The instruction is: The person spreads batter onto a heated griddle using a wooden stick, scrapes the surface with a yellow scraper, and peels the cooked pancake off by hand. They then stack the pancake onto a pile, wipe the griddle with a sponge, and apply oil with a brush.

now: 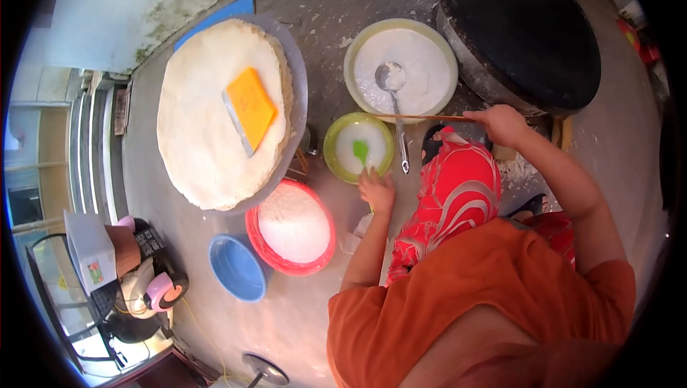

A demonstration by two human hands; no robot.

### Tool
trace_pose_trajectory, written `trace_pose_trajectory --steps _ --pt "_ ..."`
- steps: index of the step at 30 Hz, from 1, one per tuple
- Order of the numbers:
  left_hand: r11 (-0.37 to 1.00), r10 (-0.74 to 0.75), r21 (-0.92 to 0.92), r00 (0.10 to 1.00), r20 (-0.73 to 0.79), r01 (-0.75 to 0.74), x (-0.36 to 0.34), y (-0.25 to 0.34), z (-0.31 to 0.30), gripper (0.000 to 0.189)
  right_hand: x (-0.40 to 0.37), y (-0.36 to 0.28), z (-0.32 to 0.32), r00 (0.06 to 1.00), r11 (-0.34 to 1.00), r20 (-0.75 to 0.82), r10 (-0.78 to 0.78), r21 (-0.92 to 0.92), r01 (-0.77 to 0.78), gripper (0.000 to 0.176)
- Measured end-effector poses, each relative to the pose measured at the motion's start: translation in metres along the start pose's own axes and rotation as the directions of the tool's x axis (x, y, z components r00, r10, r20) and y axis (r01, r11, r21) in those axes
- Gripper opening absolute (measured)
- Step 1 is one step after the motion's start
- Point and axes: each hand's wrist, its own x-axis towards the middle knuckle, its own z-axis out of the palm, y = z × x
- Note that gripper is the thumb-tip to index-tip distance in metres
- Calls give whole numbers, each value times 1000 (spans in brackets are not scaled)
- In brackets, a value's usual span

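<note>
My left hand (377,190) is at the near rim of a small green bowl (330,146) of white liquid. Its fingers are closed round the handle of a green spatula (360,150), whose blade is over the liquid. My right hand (499,125) grips one end of a thin wooden stick (429,118). The stick reaches left across the near edge of a large pale basin (350,66) of white batter, toward the green bowl. A metal ladle (398,113) rests in the batter, its handle hanging over the basin's rim.
At right stands a round black griddle (526,34). Left, a tall stack of thin flatbreads (204,116) carries an orange scraper (252,109). Nearer are a red basin (328,245) of white powder and a blue bucket (240,266). A scooter (136,288) is at far left.
</note>
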Motion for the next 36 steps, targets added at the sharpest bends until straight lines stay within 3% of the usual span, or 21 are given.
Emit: trace_pose_trajectory --steps 1,2,3,4,5,7,8,10,11,12,14,15,17,18,20,21,22,24,28,32,36 --pt "988 150 32 987 -50 -148 7 12 -2 39 -9 4 4 999 993 -51 -6 121 12 34" --pt "987 162 29 986 -44 -161 18 23 -3 39 -20 10 7 998 992 -56 6 127 1 34" --pt "778 -227 -474 888 400 412 35 39 -3 41 -30 17 9 994 939 -108 31 344 8 34" --pt "141 -204 -464 485 851 874 51 51 -2 43 -41 23 10 985 840 -157 68 542 29 35" --pt "154 -193 -460 484 854 874 66 60 -4 43 -54 27 6 983 837 -166 82 547 22 35" --pt "-239 250 -213 272 929 947 96 69 -6 40 -82 35 -6 966 735 -161 202 677 -41 38" --pt "-222 258 -206 261 930 953 106 72 0 40 -93 42 -6 961 729 -169 219 683 -46 38" --pt "-545 202 -184 341 918 818 121 84 10 36 -117 57 -2 939 518 -48 340 843 -144 37" --pt "-482 -38 -269 286 957 834 126 91 15 33 -128 62 -1 940 479 -54 337 869 -122 37" --pt "-468 -33 -262 280 959 844 131 81 23 33 -139 66 0 935 470 -58 351 874 -122 37" --pt "-113 -86 -294 286 954 949 142 50 43 28 -155 72 3 925 448 -76 373 888 -108 38" --pt "-100 -85 -287 280 956 953 142 64 28 28 -163 73 4 920 437 -76 384 893 -108 38" --pt "630 -322 -300 592 739 716 133 106 -19 25 -173 76 7 906 458 -95 411 882 -115 38" --pt "637 -321 -293 592 740 712 125 104 -17 25 -175 78 10 905 449 -94 416 886 -114 38" --pt "953 -169 -115 808 564 280 106 97 -12 25 -178 78 16 884 407 -62 464 901 -150 37" --pt "979 57 133 834 549 -155 102 102 -18 22 -178 78 19 883 398 -58 465 905 -150 37" --pt "977 60 138 833 550 -162 107 106 -22 22 -176 78 23 884 408 -93 458 906 -117 38" --pt "869 -113 427 738 665 -251 130 120 -36 23 -173 80 21 880 418 -135 455 905 -77 39" --pt "919 -200 395 839 506 -20 143 116 -21 23 -180 83 21 883 517 -182 432 853 -77 40" --pt "981 -21 171 814 580 -96 123 116 -11 23 -183 87 22 874 589 -237 424 805 -67 41" --pt "975 -194 198 828 526 102 132 106 -39 27 -188 89 21 881 619 -257 397 784 -50 42"
